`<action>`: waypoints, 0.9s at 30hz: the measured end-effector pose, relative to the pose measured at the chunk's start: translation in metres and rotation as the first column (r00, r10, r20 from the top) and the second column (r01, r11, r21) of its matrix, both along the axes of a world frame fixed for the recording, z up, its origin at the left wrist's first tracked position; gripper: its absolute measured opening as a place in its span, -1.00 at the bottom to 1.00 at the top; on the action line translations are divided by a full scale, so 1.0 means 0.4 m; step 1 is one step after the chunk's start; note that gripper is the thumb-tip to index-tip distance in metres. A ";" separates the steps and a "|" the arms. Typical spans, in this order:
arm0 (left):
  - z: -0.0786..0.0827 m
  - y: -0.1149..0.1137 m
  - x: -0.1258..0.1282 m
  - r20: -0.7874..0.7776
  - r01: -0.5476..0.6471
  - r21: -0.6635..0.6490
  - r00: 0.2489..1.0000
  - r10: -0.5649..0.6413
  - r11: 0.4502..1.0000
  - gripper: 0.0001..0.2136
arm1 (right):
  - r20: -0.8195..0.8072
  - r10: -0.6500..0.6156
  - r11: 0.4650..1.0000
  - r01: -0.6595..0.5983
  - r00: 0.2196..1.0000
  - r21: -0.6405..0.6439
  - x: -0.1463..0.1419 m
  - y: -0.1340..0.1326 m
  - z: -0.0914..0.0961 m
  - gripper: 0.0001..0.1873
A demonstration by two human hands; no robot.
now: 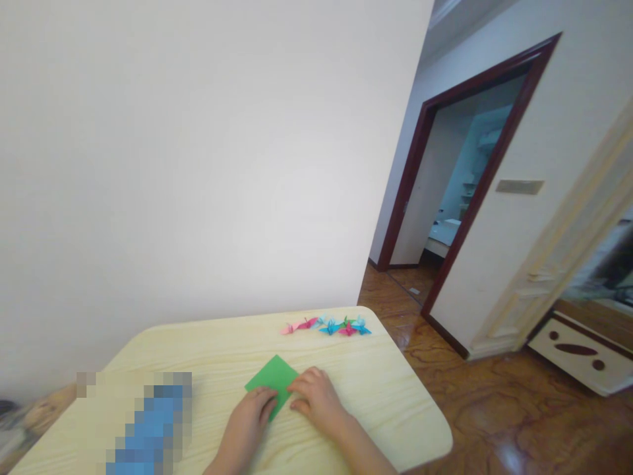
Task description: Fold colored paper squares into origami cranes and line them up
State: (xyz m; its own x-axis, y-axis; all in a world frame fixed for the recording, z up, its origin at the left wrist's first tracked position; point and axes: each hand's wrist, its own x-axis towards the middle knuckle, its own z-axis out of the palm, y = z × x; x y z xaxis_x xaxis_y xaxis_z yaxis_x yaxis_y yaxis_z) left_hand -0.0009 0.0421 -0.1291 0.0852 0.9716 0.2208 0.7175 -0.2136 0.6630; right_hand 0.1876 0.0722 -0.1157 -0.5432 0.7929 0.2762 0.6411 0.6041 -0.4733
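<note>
A square of green origami paper (277, 373) lies on the pale wooden table (212, 356), turned so that one corner points away from me. My left hand (251, 417) is closed at its lower left edge, fingers curled over the paper. At the right corner, my right hand (316, 399) bends its fingers and thumb around the edge. Both hands partly cover the near half of the sheet. Farther back on the table sits a row of small folded paper cranes (349, 328) in pink, red, blue and green.
A pixelated blue patch (151, 429) covers something at the table's left front. Behind the table rises a white wall (198, 165). To the right are a wood-patterned floor (475, 409), a dark red door frame (467, 221) and a low white cabinet (576, 349).
</note>
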 end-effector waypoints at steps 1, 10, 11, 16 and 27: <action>-0.001 0.004 -0.006 0.007 0.000 -0.003 1.000 0.000 1.000 -0.75 | 0.021 0.005 1.000 -0.006 1.000 0.025 -0.003 0.008 0.000 -0.70; -0.001 0.068 -0.038 -0.062 -0.080 -0.043 0.995 0.077 0.996 -0.72 | 0.072 0.217 0.971 -0.223 0.974 0.088 -0.008 0.084 0.011 -0.73; 0.004 0.079 -0.039 -0.091 -0.112 -0.048 0.990 0.108 0.993 -0.70 | 0.048 0.222 0.971 -0.225 0.974 0.085 -0.005 0.086 0.009 -0.72; 0.032 0.130 -0.033 -0.240 -0.233 -0.105 0.949 0.202 0.967 -0.63 | -0.113 0.087 0.995 -0.091 0.990 -0.031 -0.004 0.089 -0.009 -0.86; 0.002 0.174 -0.029 0.007 -0.128 -0.111 0.992 0.129 0.986 -0.70 | -0.220 -0.253 0.876 0.126 0.942 -0.466 -0.044 0.179 0.001 -0.79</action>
